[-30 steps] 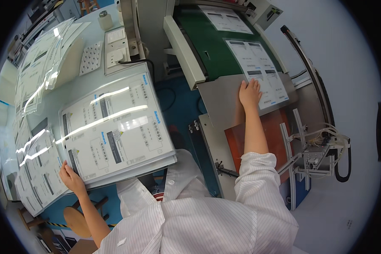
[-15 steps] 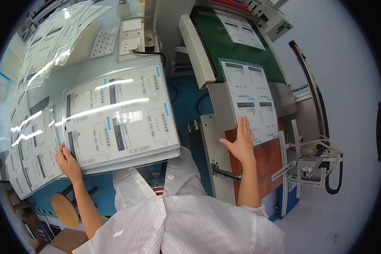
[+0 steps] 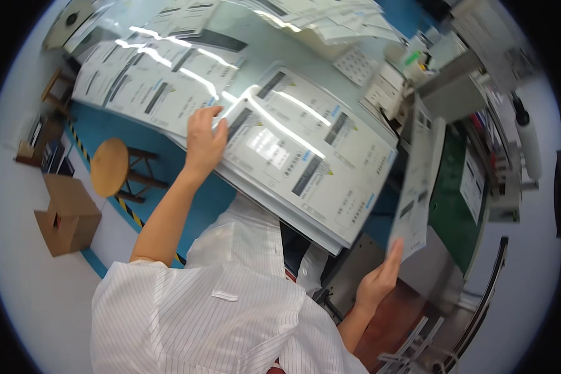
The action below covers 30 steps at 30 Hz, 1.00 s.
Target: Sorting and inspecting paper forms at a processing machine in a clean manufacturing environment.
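My right hand (image 3: pixel 379 283) grips the lower end of a white printed sheet (image 3: pixel 412 193), which stands tilted up nearly edge-on beside the green conveyor belt (image 3: pixel 453 193). Fingers lie along the sheet's near end; the thumb is partly hidden. At the left corner of a thick stack of glossy printed sheets (image 3: pixel 330 187), my left hand (image 3: pixel 204 143) has its fingers bent and the thumb apart, with nothing visible between them. The stack lies on the glass-topped table. Left of that hand, more printed sheets (image 3: pixel 149 84) are spread out flat.
Another printed sheet (image 3: pixel 472 184) rests on the green belt. A metal frame (image 3: pixel 411 349) stands at the lower right, by a reddish-brown surface (image 3: pixel 386 333). On the left are a round wooden stool (image 3: pixel 110 167) and an open cardboard box (image 3: pixel 75 215). A power socket strip (image 3: pixel 383 90) sits behind the stack.
My view has swung to the left. The sheet that lay flat at the belt's near end is now raised in my right hand. My left hand has stayed by the stack's corner.
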### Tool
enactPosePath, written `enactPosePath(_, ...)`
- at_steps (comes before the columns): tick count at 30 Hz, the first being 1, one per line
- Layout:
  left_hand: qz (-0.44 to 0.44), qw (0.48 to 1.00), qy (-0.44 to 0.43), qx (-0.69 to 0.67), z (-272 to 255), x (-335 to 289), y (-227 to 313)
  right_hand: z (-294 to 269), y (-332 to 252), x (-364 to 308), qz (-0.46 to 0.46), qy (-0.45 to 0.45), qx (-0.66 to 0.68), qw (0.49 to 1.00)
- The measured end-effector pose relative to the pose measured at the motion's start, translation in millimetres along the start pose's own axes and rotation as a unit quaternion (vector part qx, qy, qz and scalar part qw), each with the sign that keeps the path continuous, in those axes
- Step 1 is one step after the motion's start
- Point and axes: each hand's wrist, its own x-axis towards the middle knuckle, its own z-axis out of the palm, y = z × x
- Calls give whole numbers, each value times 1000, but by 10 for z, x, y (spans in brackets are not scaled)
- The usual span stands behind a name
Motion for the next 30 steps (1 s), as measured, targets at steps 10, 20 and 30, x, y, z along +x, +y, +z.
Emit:
enactPosePath(10,-408,734,-293,-458,-475,204,-5,623,-485,8,-275,-240,-32,930)
enactPosePath(20,-269,922,-174,-219,-305,44,-52,682,-480,127,-221,-292,-71,928)
enactPosePath(30,-101,982,-160,28,-325,-9,119,745,-406,86,-216,-261,-43,940)
